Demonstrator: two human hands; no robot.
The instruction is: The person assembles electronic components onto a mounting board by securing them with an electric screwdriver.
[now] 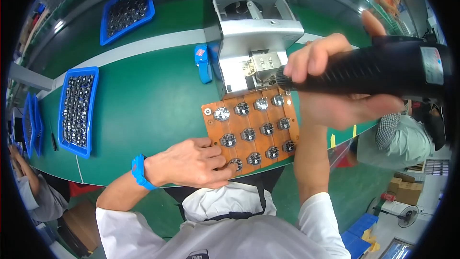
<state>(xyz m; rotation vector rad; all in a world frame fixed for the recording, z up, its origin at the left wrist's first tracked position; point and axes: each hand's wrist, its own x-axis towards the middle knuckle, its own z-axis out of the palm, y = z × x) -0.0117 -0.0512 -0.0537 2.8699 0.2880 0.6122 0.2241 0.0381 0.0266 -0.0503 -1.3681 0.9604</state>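
My right hand [330, 108] is wrapped round a black electric screwdriver [364, 69], held at the right close to the camera. The driver's ribbed nose points left, by the front outlet of a silver screw feeder [261, 33]; its tip is hard to make out there. On the table in front of me lies an orange fixture plate [238, 126] with rows of small round circuit boards [248, 135] set in it. My left hand [199, 164], wearing a blue wrist strap [140, 171], grips the plate's near left corner with bent fingers, beside the lowest round board.
A blue tray of small parts [79, 111] stands at the left on the green table [139, 96]; another blue tray [127, 13] is farther back. A spare blue strap [202, 62] lies beside the feeder. Other people sit at both sides. A fan [407, 216] stands low right.
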